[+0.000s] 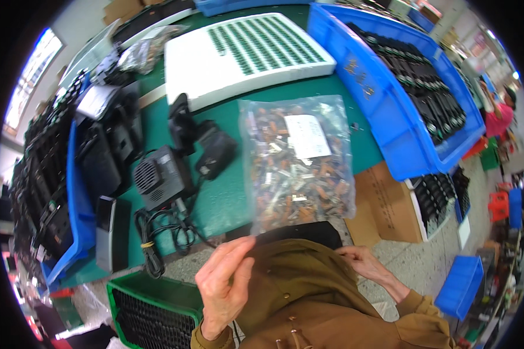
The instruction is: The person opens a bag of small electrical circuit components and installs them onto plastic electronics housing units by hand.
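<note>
My left hand (224, 285) is raised in front of the table edge, its thumb apart from the outstretched fingers. Its fingertips are by the lower left corner of a clear plastic bag (268, 200) full of small brown and silvery metal parts. A white label (307, 136) lies on the bag. Down at the right, beside my brown jacket (303, 285), is my right hand (367, 264); its fingers reach toward a black piece (303, 234) at my lap and are partly hidden. Nothing shows in its grip.
A black speaker-like device (162, 177) with a coiled cable (151, 244) sits left of the bag. Behind stands a white foam tray (192, 64) of small green parts. Blue crates (384, 139) of black parts flank the table; a cardboard box (381, 203) and green crate (122, 285) are lower.
</note>
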Available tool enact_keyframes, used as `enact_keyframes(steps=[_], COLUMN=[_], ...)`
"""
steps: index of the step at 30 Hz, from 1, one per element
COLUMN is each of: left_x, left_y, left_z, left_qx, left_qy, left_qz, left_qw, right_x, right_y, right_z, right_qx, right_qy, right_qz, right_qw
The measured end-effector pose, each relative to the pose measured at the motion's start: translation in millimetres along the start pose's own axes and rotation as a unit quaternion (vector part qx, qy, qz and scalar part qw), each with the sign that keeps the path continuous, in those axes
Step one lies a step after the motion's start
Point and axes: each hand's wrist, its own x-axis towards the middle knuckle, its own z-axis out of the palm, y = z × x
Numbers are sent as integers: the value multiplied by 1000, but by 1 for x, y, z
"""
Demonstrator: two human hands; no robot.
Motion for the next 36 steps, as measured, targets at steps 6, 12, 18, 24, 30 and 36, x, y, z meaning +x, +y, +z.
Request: enact_keyframes(steps=[6, 12, 18, 24, 30, 36], left_x=[-8, -9, -8, -4, 0, 1], left_y=[-1, 1, 1, 7, 4, 3], left_z=[10, 19, 17, 21, 25, 27], left_qx=[-48, -76, -79, -79, -70, -77], left_qy=[-18, -54, -49, -68, -89, -91], left_qz=[6, 11, 8, -11, -3, -27], left_qw=[999, 996, 996, 994, 994, 993], right_x=[-5, 12, 24, 48, 79, 99], right_y=[11, 4, -5, 61, 41, 27], right_z=[-1, 23, 23, 45, 43, 47], right_qx=[-70, -194, -188, -154, -158, -166], right_qy=[76, 81, 32, 56, 53, 58], right_qz=[-14, -246, -230, -282, -293, -298], right_qw=[995, 946, 954, 945, 941, 938])
